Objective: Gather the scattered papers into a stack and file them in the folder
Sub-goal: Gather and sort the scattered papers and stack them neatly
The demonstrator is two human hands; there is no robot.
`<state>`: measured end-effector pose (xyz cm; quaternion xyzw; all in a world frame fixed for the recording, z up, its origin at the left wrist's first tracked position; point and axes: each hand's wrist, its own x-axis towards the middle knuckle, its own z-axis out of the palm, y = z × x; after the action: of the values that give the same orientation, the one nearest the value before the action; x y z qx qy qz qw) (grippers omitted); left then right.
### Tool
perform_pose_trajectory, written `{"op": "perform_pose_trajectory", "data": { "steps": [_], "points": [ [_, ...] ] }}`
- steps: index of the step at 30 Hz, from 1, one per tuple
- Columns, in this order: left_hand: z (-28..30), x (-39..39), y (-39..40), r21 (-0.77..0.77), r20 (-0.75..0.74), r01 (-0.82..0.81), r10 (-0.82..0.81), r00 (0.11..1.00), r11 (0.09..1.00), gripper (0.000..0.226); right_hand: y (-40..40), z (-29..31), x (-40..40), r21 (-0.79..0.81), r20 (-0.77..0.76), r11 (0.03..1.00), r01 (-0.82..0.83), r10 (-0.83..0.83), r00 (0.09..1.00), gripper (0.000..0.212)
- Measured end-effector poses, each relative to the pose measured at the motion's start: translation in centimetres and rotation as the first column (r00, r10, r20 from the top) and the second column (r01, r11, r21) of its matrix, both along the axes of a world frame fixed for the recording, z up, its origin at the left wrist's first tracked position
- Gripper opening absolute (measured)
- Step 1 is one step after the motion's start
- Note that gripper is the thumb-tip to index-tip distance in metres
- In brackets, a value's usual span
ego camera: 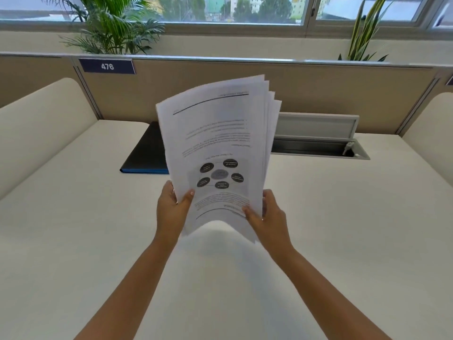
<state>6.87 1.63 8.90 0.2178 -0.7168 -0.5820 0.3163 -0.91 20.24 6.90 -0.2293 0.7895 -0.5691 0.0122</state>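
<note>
A stack of printed white papers is held upright above the desk, its top sheet showing upside-down text and a diagram of dark ovals. The sheets fan apart at the upper right. My left hand grips the stack's lower left edge, thumb on the front. My right hand grips the lower right edge the same way. A closed black folder with a blue edge lies flat on the desk behind the papers, partly hidden by them.
The white desk spreads around both arms. At the back right an open cable tray with a raised grey lid is set into the desk. A beige partition marked 476 bounds the far edge, cream side panels flank it.
</note>
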Motion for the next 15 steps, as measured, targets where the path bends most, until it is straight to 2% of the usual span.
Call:
{"op": "perform_pose_trajectory", "data": {
  "steps": [3,5,10,15],
  "points": [
    [0.4,-0.4,0.6,0.024,-0.03,0.046,-0.045,0.999,0.999,0.025,1.0,0.0,-1.1,-0.073,0.053,0.997,0.036,-0.032,0.998,0.039],
    [0.3,-0.6,0.9,0.044,-0.035,0.101,-0.1,0.994,0.994,0.028,1.7,0.0,-1.8,-0.124,0.103,0.992,0.019,-0.006,0.995,0.042],
    [0.5,-1.3,1.5,0.123,-0.041,0.221,-0.217,0.975,0.968,0.023,2.9,1.2,-2.7,-0.211,0.148,0.966,-0.146,0.18,0.973,0.029],
    [1.3,-1.9,2.3,0.152,-0.134,0.294,-0.275,0.952,0.944,0.02,3.4,2.8,-3.1,-0.337,0.18,0.937,-0.089,0.157,0.971,0.024]
  ]
}}
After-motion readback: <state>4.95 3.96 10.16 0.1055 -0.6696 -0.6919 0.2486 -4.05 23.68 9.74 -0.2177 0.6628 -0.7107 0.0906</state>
